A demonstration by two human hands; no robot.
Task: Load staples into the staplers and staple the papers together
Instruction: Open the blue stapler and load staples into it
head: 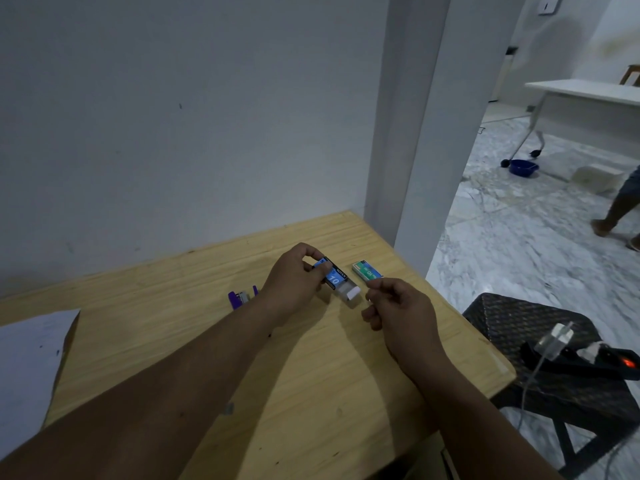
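Loading is barely begun: my left hand (294, 277) pinches the blue staple box (335, 276), tray slid out, mid-table. My right hand (398, 306) pinches something tiny, perhaps staples. Purple stapler (239, 297) lies left, papers (31, 362) near-left, unstapled.

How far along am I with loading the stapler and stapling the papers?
Early. The blue staple box in your left hand has its tray slid out. Your right hand pinches something too small to identify. The purple stapler lies untouched, the green box shut, and the papers still need stapling.
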